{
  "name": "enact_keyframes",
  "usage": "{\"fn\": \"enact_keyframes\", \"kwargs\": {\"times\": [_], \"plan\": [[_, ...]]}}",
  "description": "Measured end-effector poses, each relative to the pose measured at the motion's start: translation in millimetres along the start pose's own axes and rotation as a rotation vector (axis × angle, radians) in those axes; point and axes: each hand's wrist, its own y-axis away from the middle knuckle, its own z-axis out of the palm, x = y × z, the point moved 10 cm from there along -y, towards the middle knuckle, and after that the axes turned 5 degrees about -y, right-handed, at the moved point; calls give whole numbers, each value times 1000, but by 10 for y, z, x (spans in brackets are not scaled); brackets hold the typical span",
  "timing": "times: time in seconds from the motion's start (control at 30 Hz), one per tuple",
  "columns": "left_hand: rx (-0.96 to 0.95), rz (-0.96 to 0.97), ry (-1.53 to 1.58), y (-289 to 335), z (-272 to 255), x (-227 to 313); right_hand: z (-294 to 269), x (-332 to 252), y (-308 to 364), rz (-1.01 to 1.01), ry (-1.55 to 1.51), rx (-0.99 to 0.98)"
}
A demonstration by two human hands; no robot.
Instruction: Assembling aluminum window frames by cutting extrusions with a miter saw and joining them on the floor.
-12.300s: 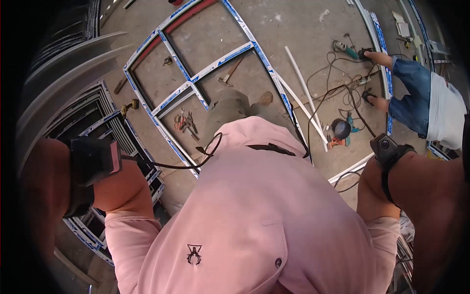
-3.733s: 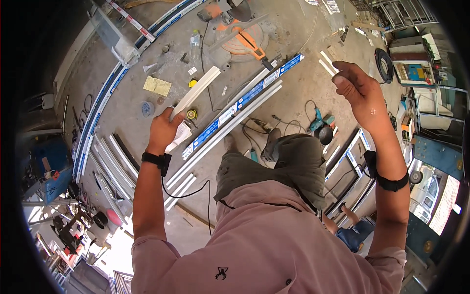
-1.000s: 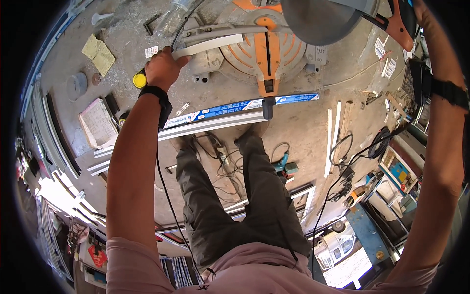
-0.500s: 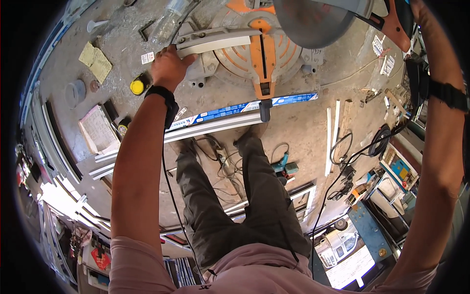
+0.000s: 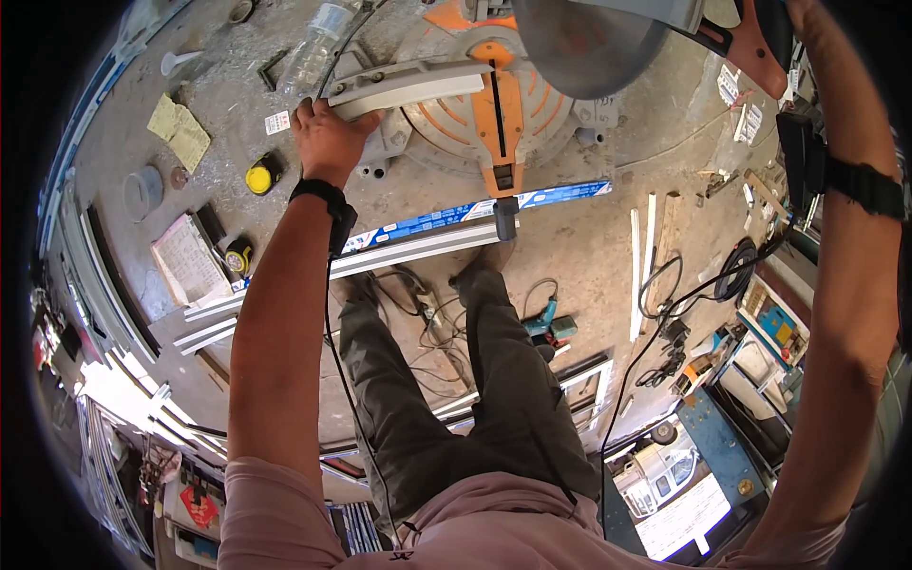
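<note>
At the top centre, a miter saw with a grey and orange round table (image 5: 503,114) stands on the floor. A short white profile strip (image 5: 418,92) lies along its grey fence (image 5: 418,70), the right end close to the table's slot. My left hand (image 5: 332,141) is closed over the strip's left part and the fence, its thumb stretched along the strip. The round blade guard (image 5: 589,47) is raised to the right of the slot. At the upper right edge my right hand (image 5: 806,13) is at the saw's orange and black handle (image 5: 760,47); its fingers are mostly hidden.
Long white profiles (image 5: 418,249) and a blue-wrapped strip (image 5: 560,194) lie between the saw and my feet. A yellow tape measure (image 5: 259,179), a notepad (image 5: 193,256) and a clear tub (image 5: 143,194) lie at left. A teal power tool (image 5: 543,318) and cables (image 5: 736,271) lie at right.
The whole view has shifted a little. Against the saw table, my left hand and the white strip have moved slightly right. The guard stays raised, with my right hand still at the handle.
</note>
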Motion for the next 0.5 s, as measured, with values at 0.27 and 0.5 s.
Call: {"fn": "enact_keyframes", "kwargs": {"times": [0.27, 0.5], "plan": [[-17, -33, 151, -9, 143, -155, 12, -22, 12, -53, 10, -24], [-3, -77, 77, -25, 96, -68, 8, 5, -23, -18, -35, 29]]}}
